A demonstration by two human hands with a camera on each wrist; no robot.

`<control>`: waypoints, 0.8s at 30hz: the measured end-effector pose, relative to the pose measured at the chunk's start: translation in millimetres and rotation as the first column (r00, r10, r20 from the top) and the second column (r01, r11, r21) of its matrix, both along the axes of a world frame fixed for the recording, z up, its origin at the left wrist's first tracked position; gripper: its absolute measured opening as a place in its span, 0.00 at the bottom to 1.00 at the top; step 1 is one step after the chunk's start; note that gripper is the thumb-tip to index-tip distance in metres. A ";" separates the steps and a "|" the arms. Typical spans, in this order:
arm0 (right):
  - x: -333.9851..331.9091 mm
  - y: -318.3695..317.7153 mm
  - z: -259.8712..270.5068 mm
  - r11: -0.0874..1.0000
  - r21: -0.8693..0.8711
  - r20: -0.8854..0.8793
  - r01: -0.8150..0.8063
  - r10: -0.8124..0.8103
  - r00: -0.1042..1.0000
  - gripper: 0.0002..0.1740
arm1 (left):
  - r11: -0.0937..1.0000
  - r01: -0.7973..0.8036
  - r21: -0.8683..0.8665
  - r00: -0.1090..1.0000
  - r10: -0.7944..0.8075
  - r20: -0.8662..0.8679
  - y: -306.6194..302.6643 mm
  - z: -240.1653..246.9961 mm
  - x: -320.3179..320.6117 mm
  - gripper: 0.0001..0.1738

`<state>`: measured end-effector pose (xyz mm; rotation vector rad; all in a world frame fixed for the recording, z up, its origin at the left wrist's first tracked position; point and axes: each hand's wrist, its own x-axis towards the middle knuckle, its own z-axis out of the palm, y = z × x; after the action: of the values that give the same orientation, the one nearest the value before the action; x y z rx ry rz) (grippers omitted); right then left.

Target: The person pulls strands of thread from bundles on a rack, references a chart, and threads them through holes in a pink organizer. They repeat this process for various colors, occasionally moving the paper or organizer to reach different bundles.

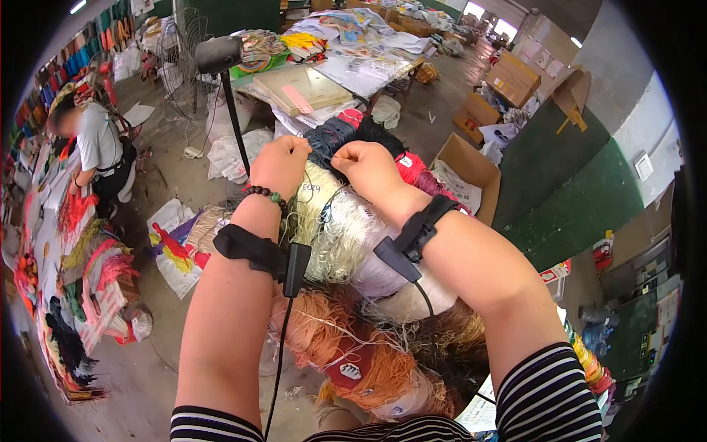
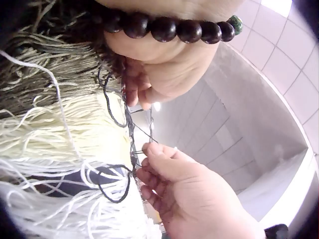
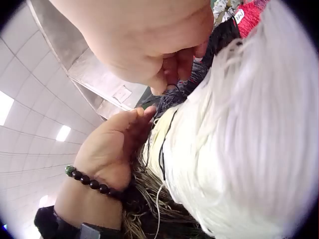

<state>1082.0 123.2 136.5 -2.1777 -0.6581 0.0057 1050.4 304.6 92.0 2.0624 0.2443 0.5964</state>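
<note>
My left hand (image 1: 278, 163) and right hand (image 1: 372, 173) are close together over the far end of a row of yarn hanks. Between them in the left wrist view run thin dark strands (image 2: 131, 124). My right thumb and forefinger pinch a strand there, and my left fingertips hold the strands above. Dark grey yarn (image 1: 329, 138) lies just beyond the hands. Cream yarn (image 2: 65, 132) and white yarn (image 3: 254, 114) hang beside them, with dark cord loops around the hanks. In the right wrist view, my right palm partly hides its fingertips.
Orange yarn hanks (image 1: 313, 324) hang nearest my body. A table (image 1: 324, 81) with a board and bundles stands ahead. An open cardboard box (image 1: 482, 166) is at the right. Another person (image 1: 99, 140) bends over a yarn-covered table at the left.
</note>
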 end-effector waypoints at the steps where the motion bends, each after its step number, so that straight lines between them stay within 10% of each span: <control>1: 0.8 -4.2 1.7 1.000 0.019 0.043 -0.002 0.002 0.999 0.08 | 0.999 -0.014 0.029 1.000 0.014 -0.027 -1.2 3.8 -2.3 0.17; 8: 6.1 -32.2 25.3 0.999 0.047 0.128 -0.003 -0.003 0.992 0.07 | 0.996 0.027 0.082 0.988 -0.014 -0.156 -8.8 25.6 -16.1 0.17; 17: -35.0 -77.4 124.3 0.995 0.094 0.604 -0.043 -0.022 0.797 0.06 | 0.809 0.110 0.577 0.963 0.057 -0.263 -28.3 34.3 -26.1 0.38; 21: -81.9 -154.2 211.8 0.649 0.755 -0.131 -0.097 0.294 0.947 0.08 | 0.776 0.136 0.616 0.944 0.088 -0.319 -32.4 43.0 -28.8 0.37; 24: -114.6 -251.1 257.2 0.518 0.826 -0.087 -0.222 0.507 0.857 0.11 | 0.761 0.164 0.628 0.936 0.082 -0.343 -33.0 43.9 -27.0 0.37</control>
<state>967.3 -128.0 393.7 -1.0823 -0.7402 0.2481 1023.4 271.7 135.9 2.8567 0.2120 0.2857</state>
